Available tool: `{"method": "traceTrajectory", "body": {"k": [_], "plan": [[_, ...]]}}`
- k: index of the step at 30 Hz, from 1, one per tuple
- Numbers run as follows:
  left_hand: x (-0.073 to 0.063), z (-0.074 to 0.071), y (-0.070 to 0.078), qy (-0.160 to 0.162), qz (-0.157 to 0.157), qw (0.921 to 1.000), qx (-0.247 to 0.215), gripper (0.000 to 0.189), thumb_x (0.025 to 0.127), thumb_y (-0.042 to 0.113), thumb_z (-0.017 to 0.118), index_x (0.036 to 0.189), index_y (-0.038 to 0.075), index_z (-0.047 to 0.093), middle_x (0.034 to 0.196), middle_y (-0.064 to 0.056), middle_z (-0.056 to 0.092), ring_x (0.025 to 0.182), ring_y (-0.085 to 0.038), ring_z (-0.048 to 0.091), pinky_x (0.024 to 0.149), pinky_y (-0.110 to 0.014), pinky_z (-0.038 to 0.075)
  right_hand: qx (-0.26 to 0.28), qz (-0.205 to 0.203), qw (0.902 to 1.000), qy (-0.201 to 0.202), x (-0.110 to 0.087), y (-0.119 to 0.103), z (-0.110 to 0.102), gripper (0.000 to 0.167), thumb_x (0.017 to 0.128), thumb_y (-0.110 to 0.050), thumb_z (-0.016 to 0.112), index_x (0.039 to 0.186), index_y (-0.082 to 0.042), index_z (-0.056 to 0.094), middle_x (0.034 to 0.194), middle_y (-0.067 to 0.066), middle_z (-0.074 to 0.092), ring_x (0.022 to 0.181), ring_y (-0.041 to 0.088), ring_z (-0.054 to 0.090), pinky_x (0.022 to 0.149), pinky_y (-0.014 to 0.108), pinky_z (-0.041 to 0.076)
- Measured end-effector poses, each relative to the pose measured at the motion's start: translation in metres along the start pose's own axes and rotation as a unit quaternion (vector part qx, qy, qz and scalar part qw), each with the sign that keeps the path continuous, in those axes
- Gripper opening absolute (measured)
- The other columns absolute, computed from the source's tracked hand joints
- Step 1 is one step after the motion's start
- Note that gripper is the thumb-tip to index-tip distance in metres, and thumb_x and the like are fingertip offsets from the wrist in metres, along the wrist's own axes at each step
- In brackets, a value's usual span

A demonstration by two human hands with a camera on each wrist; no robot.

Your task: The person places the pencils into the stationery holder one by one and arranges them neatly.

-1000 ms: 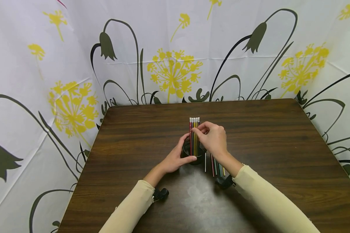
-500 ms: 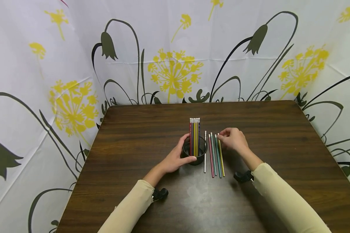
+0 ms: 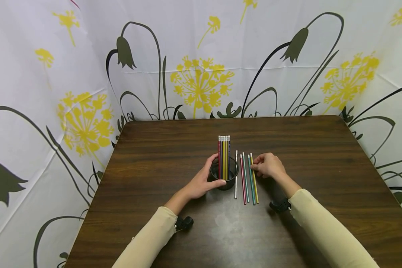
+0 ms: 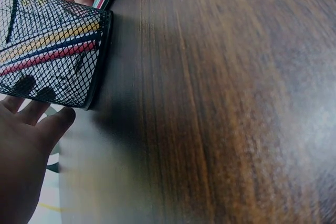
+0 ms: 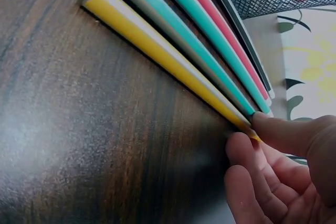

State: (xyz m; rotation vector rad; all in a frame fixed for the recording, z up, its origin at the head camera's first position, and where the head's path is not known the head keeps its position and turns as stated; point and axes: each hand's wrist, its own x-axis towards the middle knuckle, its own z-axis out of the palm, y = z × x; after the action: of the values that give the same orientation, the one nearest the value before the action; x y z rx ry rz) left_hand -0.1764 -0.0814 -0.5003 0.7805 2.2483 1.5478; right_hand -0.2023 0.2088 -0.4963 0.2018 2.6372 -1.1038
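Observation:
Near the middle of the table stands a black mesh pencil cup [image 4: 68, 85], and several pencils [image 3: 224, 156] with their eraser ends up lean together inside it. My left hand [image 3: 197, 183] grips the cup from the left, thumb at the front and fingers round the far side. To the cup's right, loose pencils lie side by side. My right hand [image 3: 270, 165] pinches the outermost one, a yellow pencil [image 5: 173, 69], between thumb and index finger near its far end. That pencil lies along the tabletop. Left of it are green pencils [image 5: 210, 35] and a red pencil [image 5: 231, 38].
A silvery-white pencil [image 3: 236, 188] lies closest to the cup. The dark wood-grain table [image 3: 154, 149] reaches back to a white curtain [image 3: 201, 37] with yellow and grey-green flowers. Small black devices [image 3: 184, 223] sit at both wrists.
My right hand has left the pencils in the cup, moved right to the loose row, then slid slightly nearer along the yellow pencil. The left hand has stayed on the cup.

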Motion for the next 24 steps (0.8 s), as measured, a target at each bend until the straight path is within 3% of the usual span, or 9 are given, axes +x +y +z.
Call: {"method": "traceTrajectory", "body": {"k": [6,15,24], "plan": [[0.0,0.0,0.0,-0.003,0.005,1.0,-0.007,0.086,0.09,0.03,0.072,0.152,0.039,0.013,0.151,0.004,0.032,0.133,-0.016,0.038,0.112,-0.045,0.027,-0.01,0.013,0.9999,0.002,-0.002,-0.002,-0.003,0.02,0.085,-0.023,0.077,0.092,-0.007,0.069,0.069,0.001,0.069,0.057,0.014,0.066,0.053,0.03,0.054],[0.001,0.001,0.0,-0.003,0.008,0.9999,-0.009,0.088,0.09,0.03,0.073,0.153,0.036,0.012,0.151,0.0,0.032,0.131,-0.018,0.04,0.111,-0.048,0.028,-0.104,0.034,0.9938,0.021,-0.011,-0.009,-0.008,0.02,0.083,-0.03,0.077,0.084,-0.013,0.067,0.06,0.0,0.067,0.052,0.015,0.062,0.054,0.037,0.042],[0.001,0.0,-0.002,-0.004,0.008,0.9999,-0.01,0.087,0.09,0.031,0.073,0.153,0.037,0.012,0.151,0.001,0.033,0.132,-0.017,0.039,0.111,-0.046,0.028,-0.077,0.028,0.9966,0.013,-0.011,-0.005,-0.01,0.013,0.084,-0.022,0.073,0.085,-0.01,0.067,0.06,0.001,0.066,0.053,0.016,0.064,0.052,0.034,0.046]]}}
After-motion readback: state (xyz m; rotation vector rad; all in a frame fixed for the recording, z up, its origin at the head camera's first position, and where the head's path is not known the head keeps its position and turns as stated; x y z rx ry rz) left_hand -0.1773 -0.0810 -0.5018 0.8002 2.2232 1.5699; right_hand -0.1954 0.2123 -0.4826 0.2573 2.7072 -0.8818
